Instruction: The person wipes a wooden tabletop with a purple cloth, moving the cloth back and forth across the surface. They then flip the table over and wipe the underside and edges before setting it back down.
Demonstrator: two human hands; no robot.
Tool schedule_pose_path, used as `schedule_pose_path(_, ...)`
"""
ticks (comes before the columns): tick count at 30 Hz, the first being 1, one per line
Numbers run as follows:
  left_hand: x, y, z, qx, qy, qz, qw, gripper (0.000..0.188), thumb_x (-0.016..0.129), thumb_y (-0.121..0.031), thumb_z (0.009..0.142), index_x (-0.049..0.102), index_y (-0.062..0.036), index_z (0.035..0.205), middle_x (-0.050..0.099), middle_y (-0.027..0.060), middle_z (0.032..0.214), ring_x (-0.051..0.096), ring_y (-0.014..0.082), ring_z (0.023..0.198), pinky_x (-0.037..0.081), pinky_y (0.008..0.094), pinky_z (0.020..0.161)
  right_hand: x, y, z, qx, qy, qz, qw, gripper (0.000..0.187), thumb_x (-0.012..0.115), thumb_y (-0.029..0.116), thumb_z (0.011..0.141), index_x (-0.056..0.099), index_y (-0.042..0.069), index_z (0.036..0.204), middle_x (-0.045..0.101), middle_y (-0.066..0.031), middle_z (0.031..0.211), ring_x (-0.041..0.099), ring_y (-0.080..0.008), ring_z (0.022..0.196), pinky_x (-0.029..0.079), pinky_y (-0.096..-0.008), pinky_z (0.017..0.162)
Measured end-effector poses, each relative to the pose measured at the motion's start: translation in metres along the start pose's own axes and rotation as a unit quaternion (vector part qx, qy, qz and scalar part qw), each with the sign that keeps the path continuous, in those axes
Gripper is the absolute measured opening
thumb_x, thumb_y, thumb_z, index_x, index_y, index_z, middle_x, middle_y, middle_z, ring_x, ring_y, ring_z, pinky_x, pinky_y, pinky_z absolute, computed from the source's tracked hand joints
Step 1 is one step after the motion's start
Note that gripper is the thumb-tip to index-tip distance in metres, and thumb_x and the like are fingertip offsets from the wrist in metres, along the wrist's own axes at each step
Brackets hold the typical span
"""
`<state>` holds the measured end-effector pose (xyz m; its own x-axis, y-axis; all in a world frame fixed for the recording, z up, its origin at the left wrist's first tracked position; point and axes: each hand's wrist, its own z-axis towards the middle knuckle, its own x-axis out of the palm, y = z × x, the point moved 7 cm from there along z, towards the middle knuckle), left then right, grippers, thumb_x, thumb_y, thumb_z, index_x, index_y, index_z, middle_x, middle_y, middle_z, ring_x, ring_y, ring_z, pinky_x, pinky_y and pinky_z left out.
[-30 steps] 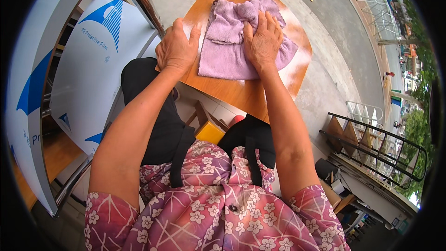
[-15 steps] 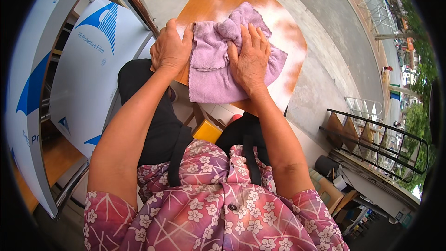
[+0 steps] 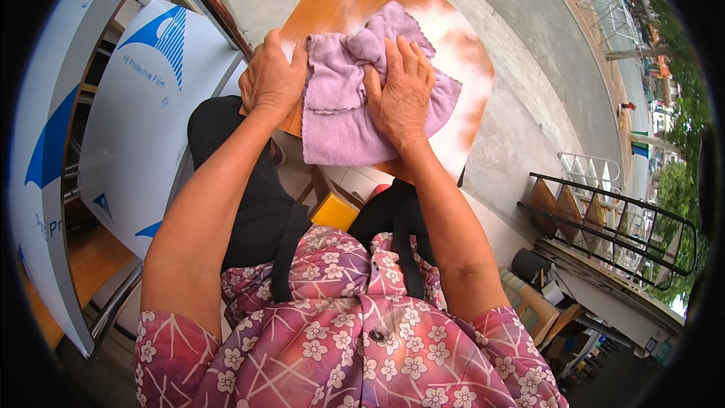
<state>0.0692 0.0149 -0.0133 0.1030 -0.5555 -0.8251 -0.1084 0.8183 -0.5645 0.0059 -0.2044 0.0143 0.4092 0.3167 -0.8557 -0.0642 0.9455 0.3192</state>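
Purple cloth [image 3: 355,98] pulled nearer (bunched); both hands pressing wooden board [image 3: 340,0].

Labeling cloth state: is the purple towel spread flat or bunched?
Bunched. The purple towel lies crumpled in ridges on the wooden board, the right hand pressing it, the left hand gripping its edge.

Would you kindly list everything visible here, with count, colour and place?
cloth: one, lilac, bunched on the board, hanging over its near edge.
wooden board: one, orange-brown with a whitish patch on its right, top centre.
white panels: two, with blue shapes, left.
metal rack: one, black, right.
pavement: grey, around the board.
yellow block: one, below the board.
left hand: gripping the cloth's left edge at the board's rim.
right hand: pressed flat on the cloth.
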Motion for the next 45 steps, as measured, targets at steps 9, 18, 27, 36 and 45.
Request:
schedule_pose_path(9, -0.002, -0.002, 0.0, -0.007, 0.007, 0.006, 1.0, 0.061, 0.059, -0.047, 0.097, 0.054, -0.0061, 0.142, 0.068, 0.022, 0.125, 0.067, 0.0397, 0.114, 0.052, 0.0483, 0.095, -0.001, 0.001, 0.001, 0.002, -0.008, 0.0, 1.0, 0.056, 0.068, 0.035, 0.091, 0.06, 0.007, 0.139, 0.053, -0.0173, 0.148, 0.04, -0.0381, 0.144, 0.025, -0.055, 0.122)
schedule_pose_path(18, -0.005, -0.003, -0.001, -0.001, -0.007, 0.02, 1.0, 0.055, 0.058, -0.047, 0.099, 0.055, -0.0081, 0.138, 0.069, 0.0211, 0.123, 0.068, 0.0407, 0.11, 0.053, 0.0496, 0.09, -0.003, 0.006, -0.002, 0.005, -0.003, -0.004, 1.0, 0.058, 0.067, 0.033, 0.091, 0.057, 0.007, 0.142, 0.05, -0.0179, 0.151, 0.038, -0.038, 0.145, 0.024, -0.0552, 0.123)
schedule_pose_path(27, -0.004, 0.0, -0.002, -0.022, 0.002, -0.027, 0.999, 0.059, 0.046, -0.054, 0.105, 0.059, -0.0072, 0.138, 0.068, 0.0225, 0.127, 0.064, 0.0431, 0.117, 0.05, 0.05, 0.097, -0.016, 0.021, -0.023, -0.018, 0.025, 0.008, 0.999, 0.06, 0.072, 0.034, 0.089, 0.058, 0.01, 0.142, 0.05, -0.0141, 0.152, 0.039, -0.0358, 0.145, 0.025, -0.0538, 0.123)
schedule_pose_path(36, -0.009, -0.001, -0.006, -0.027, 0.004, -0.063, 0.998, 0.063, 0.042, -0.058, 0.106, 0.064, -0.0064, 0.135, 0.07, 0.0232, 0.125, 0.065, 0.0433, 0.117, 0.05, 0.0485, 0.098, 0.005, -0.013, 0.019, 0.051, 0.001, -0.022, 0.998, 0.058, 0.065, 0.036, 0.094, 0.056, 0.01, 0.145, 0.05, -0.0144, 0.153, 0.038, -0.0362, 0.147, 0.024, -0.0533, 0.124)
schedule_pose_path(45, -0.007, 0.007, 0.002, 0.006, -0.042, -0.074, 0.996, 0.061, 0.041, -0.059, 0.106, 0.067, -0.0088, 0.129, 0.073, 0.022, 0.115, 0.068, 0.0441, 0.107, 0.052, 0.0507, 0.09, -0.009, 0.028, -0.019, -0.001, 0.021, 0.036, 0.999, 0.06, 0.071, 0.032, 0.09, 0.056, 0.01, 0.144, 0.048, -0.0141, 0.153, 0.036, -0.0359, 0.147, 0.023, -0.0542, 0.123)
